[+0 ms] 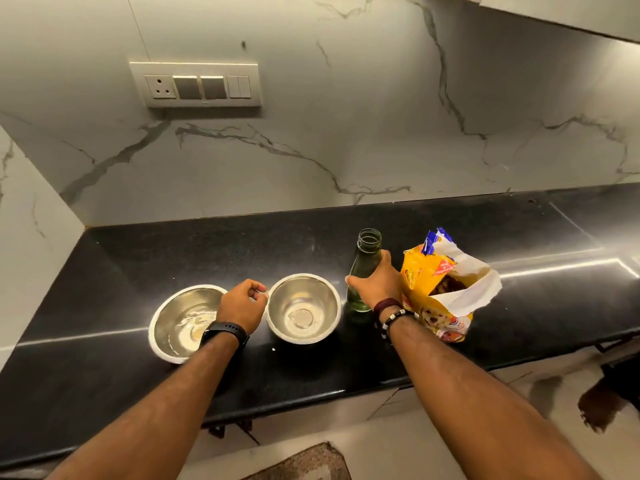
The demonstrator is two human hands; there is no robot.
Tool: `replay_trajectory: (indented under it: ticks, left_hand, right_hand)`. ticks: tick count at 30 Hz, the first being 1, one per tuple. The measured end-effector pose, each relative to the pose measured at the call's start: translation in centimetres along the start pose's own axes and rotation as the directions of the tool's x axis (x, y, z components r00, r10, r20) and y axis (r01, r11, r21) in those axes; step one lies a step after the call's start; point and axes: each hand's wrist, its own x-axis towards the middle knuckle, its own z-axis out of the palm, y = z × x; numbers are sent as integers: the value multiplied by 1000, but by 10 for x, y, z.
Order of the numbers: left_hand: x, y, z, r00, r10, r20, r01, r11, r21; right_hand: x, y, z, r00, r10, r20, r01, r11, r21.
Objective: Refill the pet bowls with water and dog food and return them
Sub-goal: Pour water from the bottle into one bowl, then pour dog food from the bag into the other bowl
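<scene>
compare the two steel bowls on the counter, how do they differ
The left bowl is partly covered by the left hand and wrist, while the right bowl shows whole. The left bowl's inside carries pale smears or glare; the right bowl's looks cleaner, with a plain round base. The right bowl stands nearer the green bottle that the right hand grips. Both are round, shiny, upright and hold no food.

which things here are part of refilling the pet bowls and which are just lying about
For the job: left steel bowl; right steel bowl; green glass bottle, uncapped, gripped by the right hand; open dog food bag; left hand between the bowls.

Just there: wall switch panel; floor mat.
</scene>
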Motion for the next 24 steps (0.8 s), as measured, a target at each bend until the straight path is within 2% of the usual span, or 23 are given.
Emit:
replay_trajectory:
  ticks: [9,16,24]
  left_hand:
    - [8,-13,5,997,-54,46,48,991,121]
    - [6,-7,8,999,-42,31,39,994,99]
    - [-13,22,23,990,63,122,-68,997,35]
  right_hand:
    - [29,19,23,998,43,-36,-41,997,60]
    - [22,31,22,999,-26,-36,29,996,86]
    - [-20,55,3,999,-42,15,40,994,106]
